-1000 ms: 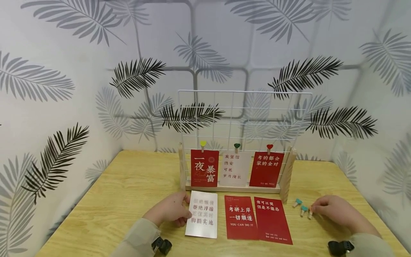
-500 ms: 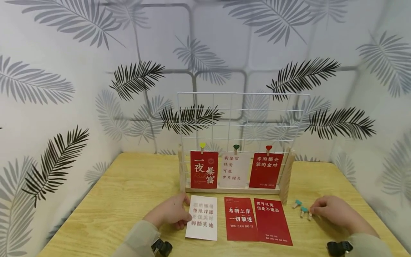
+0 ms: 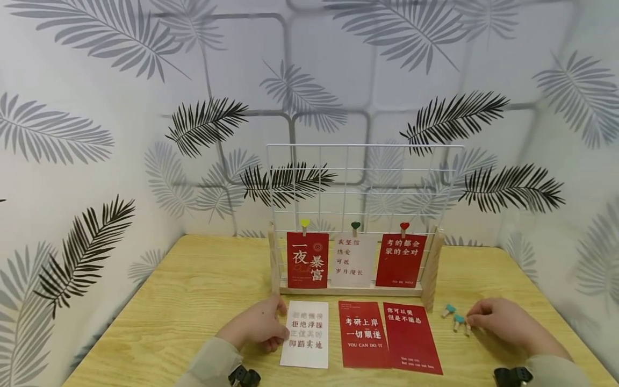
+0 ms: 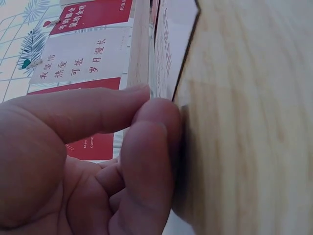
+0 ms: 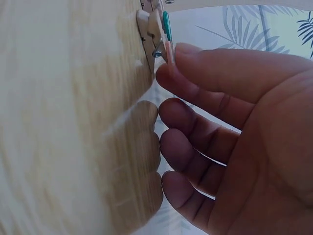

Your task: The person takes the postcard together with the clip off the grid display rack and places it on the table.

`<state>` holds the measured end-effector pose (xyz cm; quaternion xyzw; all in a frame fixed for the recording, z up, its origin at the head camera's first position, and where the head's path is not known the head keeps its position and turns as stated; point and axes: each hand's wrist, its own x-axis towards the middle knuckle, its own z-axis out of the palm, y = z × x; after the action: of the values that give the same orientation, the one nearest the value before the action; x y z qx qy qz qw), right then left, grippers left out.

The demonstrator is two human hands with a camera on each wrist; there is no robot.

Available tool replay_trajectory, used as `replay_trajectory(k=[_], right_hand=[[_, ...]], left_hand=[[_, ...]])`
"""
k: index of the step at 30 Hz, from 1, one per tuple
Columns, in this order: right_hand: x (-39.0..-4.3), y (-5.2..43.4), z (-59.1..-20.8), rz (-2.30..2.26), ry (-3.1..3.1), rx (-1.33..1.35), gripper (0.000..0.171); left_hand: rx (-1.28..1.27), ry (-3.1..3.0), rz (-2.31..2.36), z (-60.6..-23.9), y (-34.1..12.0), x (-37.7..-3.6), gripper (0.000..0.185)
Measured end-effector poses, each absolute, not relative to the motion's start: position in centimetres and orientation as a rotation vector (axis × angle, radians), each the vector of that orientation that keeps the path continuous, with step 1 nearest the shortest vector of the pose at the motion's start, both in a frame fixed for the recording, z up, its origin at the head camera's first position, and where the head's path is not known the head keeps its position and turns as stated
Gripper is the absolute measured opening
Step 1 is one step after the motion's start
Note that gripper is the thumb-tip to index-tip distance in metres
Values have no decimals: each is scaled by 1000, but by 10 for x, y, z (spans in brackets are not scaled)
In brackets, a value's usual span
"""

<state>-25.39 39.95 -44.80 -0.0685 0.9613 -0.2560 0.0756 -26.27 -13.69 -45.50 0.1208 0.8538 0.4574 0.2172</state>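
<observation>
In the head view my left hand (image 3: 258,325) is at the left edge of a white card (image 3: 306,341) with printed characters, lying on the table. Its thumb and index finger pinch that edge in the left wrist view, the other fingers curled. On the right, my right hand (image 3: 498,328) pinches a small wooden clothespin (image 3: 467,329) between thumb and index finger, most of its heart-shaped top covered by them. Two clothespins with teal hearts lie beside it, one teal clothespin (image 3: 458,321) nearer and another teal clothespin (image 3: 448,310) farther back.
Two red cards, a left red card (image 3: 364,355) and a right red card (image 3: 413,344), lie right of the white one, slightly overlapping. Behind stands a white wire grid (image 3: 367,169) on a wooden base (image 3: 350,291), with three cards clipped on by heart clothespins. Patterned wall covering surrounds the table (image 3: 208,269).
The whole scene sits slightly lower in the head view. Both hands keep their places by the white card and the clothespins; the cards have not visibly shifted.
</observation>
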Motion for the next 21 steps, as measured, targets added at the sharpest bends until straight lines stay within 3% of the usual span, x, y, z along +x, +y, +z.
replay_trajectory(k=[21], right_hand=[[-255, 398, -441, -796, 2929, -219, 33]], left_hand=[[403, 2504, 1180, -452, -133, -263, 38]])
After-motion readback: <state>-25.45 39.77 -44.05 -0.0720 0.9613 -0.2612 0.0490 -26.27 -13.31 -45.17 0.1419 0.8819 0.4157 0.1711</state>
